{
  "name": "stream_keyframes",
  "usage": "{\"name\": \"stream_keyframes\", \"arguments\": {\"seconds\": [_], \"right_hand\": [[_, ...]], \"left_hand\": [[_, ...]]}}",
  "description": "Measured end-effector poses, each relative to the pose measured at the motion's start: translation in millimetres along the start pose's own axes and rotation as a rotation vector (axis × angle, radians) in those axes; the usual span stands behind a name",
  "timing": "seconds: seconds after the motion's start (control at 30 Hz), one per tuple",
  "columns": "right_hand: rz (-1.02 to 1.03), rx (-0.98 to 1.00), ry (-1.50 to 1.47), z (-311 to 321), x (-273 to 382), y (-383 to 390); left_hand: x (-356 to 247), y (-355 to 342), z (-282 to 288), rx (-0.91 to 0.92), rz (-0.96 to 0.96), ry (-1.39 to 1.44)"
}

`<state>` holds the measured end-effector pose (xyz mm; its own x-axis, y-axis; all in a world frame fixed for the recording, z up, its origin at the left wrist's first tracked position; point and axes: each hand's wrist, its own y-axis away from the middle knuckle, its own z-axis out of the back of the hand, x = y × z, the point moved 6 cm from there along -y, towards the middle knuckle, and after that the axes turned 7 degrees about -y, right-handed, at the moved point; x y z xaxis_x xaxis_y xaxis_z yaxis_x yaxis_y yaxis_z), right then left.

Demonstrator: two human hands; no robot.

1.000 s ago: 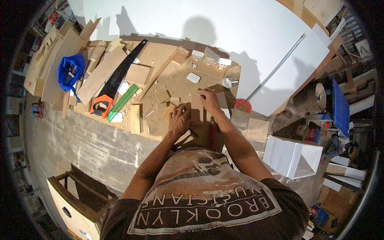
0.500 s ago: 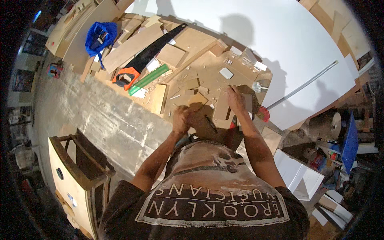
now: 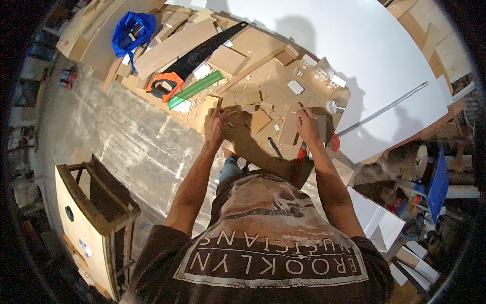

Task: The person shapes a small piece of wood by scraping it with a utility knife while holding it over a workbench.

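My left hand [image 3: 216, 122] is closed over the left of the work board, beside a pale yellow wood block [image 3: 207, 117]; what it grips is unclear. My right hand [image 3: 306, 123] pinches a thin pale strip [image 3: 295, 112] above a flat wood piece [image 3: 288, 133]. Between my hands lie a square tan offcut [image 3: 260, 120], small scraps and a slim black tool [image 3: 275, 147]. A small clear container [image 3: 334, 106] stands right of my right hand. Beyond my left hand are a green strip [image 3: 195, 89] and a handsaw [image 3: 164, 85] with an orange handle.
A blue bag [image 3: 133, 33] rests among planks at upper left. A large white panel [image 3: 385, 45] bears a metal bar [image 3: 383, 109]. A wooden cabinet [image 3: 83, 218] stands lower left on concrete flooring [image 3: 126, 131]; a white box [image 3: 374, 218] and clutter are at right.
My left hand has moved left and forward, away from my right hand, uncovering the slim black tool. My right hand remains over the wood piece. The whole view has shifted.
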<state>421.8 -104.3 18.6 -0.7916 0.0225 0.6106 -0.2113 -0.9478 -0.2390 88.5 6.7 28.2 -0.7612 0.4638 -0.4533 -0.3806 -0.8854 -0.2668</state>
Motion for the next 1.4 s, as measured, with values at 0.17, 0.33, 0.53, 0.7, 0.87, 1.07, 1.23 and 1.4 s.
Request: {"name": "stream_keyframes", "arguments": {"seconds": [0.17,0.33,0.53,0.7,0.87,1.07,1.23,1.4], "right_hand": [[-0.236,-0.025,-0.109,23,0,17],[-0.241,-0.258,-0.123,53,16,43],[-0.372,-0.096,-0.815,23,61,47],[-0.336,0.026,-0.880,29,103,22],[-0.413,0.084,-0.858,22,81,35],[-0.573,-0.071,-0.990,25,-1,61],[-0.660,-0.137,-0.770,20,-25,32],[-0.359,-0.141,-0.351,6,-47,19]], "left_hand": [[-3,-12,-16,0.120,-0.166,-0.122],[2,-10,-29,0.255,0.352,0.763],[-80,-5,-22,0.536,0.442,1.243],[-136,-9,-3,0.570,0.221,1.069],[-152,6,-26,0.527,0.124,0.840],[-170,23,-68,0.438,-0.209,0.408],[-183,32,-84,0.492,-0.518,-0.039],[-184,30,-95,0.565,-0.521,-0.055]]}}
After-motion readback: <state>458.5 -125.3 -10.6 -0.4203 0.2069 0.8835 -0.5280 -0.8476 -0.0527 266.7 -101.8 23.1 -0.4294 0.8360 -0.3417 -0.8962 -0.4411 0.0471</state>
